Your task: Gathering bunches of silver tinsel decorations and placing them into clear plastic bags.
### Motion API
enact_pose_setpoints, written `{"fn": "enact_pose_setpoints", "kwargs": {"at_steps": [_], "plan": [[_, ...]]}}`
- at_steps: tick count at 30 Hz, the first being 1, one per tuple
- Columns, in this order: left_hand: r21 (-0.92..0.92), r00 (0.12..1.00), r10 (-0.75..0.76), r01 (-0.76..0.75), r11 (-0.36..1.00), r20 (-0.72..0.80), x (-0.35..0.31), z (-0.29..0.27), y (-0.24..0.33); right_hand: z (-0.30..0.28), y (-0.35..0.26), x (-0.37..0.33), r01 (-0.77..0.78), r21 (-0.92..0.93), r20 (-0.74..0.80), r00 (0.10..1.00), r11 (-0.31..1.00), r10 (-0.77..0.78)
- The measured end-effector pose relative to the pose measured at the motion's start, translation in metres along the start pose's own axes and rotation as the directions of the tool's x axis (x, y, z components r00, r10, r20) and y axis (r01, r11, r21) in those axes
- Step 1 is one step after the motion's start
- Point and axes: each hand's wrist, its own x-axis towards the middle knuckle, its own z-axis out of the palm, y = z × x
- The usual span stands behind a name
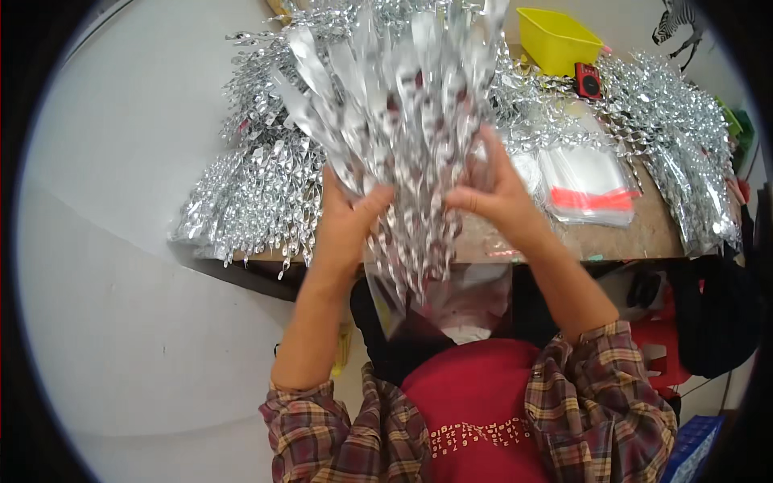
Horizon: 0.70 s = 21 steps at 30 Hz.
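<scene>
A large bundle of shiny silver twisted strips is held upright above the table's front edge. It fans out at the top and narrows toward the bottom. My left hand is closed round its left side, thumb across the front. On the right side my right hand grips it the same way, thumb pointing inward. The fingers behind the bundle are mostly hidden. Below its lower tips, a clear plastic bag or sheet hangs at the table edge over my lap.
Silver strips are heaped at the table's left and right. Flat clear bags with red bands lie right of my right hand. Behind stand a yellow bin and a small red-and-black device. A pale wall borders the left.
</scene>
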Motion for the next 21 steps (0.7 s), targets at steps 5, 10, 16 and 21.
{"fn": "enact_pose_setpoints", "kwargs": {"at_steps": [5, 10, 16, 21], "plan": [[-0.032, 0.933, 0.343, -0.342, 0.939, 0.111, 0.044, 0.0, 0.046, -0.013, -0.051, 0.038, 0.124, -0.035, 0.068, 0.99, 0.992, -0.121], [0.042, 0.977, 0.164, -0.171, 0.984, 0.134, 0.06, -0.006, -0.005, -0.039, -0.004, 0.045, -0.095, -0.163, -0.058, 0.995, 0.982, 0.086], [-0.02, 0.983, 0.12, -0.119, 0.993, 0.136, 0.054, -0.006, -0.012, -0.066, 0.036, 0.057, -0.119, -0.147, -0.105, 0.989, 0.982, 0.104], [0.085, 0.998, 0.062, -0.063, 0.994, 0.011, 0.063, -0.026, -0.034, -0.057, 0.011, 0.099, -0.125, -0.382, -0.022, 0.992, 0.916, 0.126]]}}
